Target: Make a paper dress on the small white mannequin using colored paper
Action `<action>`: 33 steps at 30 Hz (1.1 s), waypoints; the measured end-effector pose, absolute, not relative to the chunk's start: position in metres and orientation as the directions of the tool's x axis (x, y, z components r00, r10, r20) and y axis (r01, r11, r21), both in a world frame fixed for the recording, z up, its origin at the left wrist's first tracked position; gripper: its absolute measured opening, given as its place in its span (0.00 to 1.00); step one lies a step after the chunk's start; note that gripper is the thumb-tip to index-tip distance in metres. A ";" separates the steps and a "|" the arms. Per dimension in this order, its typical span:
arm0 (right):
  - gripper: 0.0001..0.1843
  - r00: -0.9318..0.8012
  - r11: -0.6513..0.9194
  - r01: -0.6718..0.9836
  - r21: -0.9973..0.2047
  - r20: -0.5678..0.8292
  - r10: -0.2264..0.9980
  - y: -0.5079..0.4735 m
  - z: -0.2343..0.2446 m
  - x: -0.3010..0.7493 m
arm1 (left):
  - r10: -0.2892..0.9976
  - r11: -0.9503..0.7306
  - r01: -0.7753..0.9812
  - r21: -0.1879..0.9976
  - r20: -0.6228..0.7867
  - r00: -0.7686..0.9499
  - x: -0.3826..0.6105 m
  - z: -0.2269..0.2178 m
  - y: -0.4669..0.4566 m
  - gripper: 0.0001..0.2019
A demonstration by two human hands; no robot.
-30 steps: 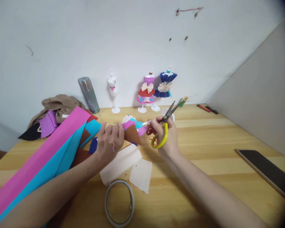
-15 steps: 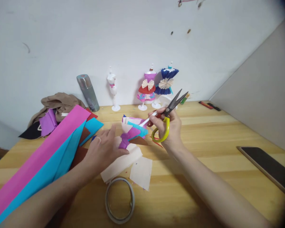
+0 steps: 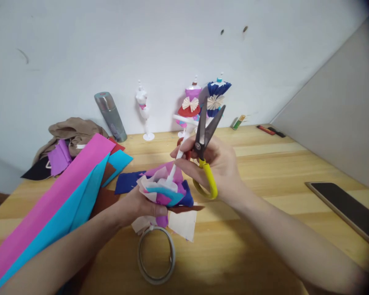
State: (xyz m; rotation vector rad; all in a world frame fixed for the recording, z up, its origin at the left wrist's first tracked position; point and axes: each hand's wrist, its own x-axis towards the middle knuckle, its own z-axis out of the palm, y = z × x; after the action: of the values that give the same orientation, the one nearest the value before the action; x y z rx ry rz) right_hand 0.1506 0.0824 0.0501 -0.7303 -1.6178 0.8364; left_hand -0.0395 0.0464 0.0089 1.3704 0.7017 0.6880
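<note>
In the head view, a small white dress-form mannequin is tipped upside down, its stand rod (image 3: pixel 179 155) and base pointing up and away. Layered crepe paper in white, light blue, purple and pink forms a skirt (image 3: pixel 164 196) around its lower end. My left hand (image 3: pixel 133 209) is closed around the paper-covered body, most of which it hides. Between thumb and fingers, my right hand (image 3: pixel 223 166) pinches the rod. That same hand also carries scissors (image 3: pixel 204 137), with yellow and red handles, blades parted and pointing up.
A tape roll (image 3: pixel 156 278) and pale paper pieces (image 3: pixel 184 224) lie in front. Pink and blue paper strips (image 3: pixel 58 196) cover the left side. Behind stand a flask (image 3: pixel 110 116), a bare mannequin (image 3: pixel 143 108) and two dressed ones. A phone (image 3: pixel 341 209) rests at right.
My left hand has moved onto the paper-dressed mannequin and closed around it. The mannequin has been tilted so its base points up. My right hand has shifted left with the scissors, which now point more upright.
</note>
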 end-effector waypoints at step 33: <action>0.16 -0.359 0.253 0.388 -0.886 0.107 0.927 0.033 -0.019 0.207 | 0.914 0.365 -0.253 0.896 -0.292 0.283 -0.020 -0.036 0.030 0.20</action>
State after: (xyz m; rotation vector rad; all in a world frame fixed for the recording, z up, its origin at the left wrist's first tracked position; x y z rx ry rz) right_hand 0.2066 0.0334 -0.0194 -1.1959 -1.8760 1.0570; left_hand -0.0203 0.0304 -0.0362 0.8497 0.9617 0.9220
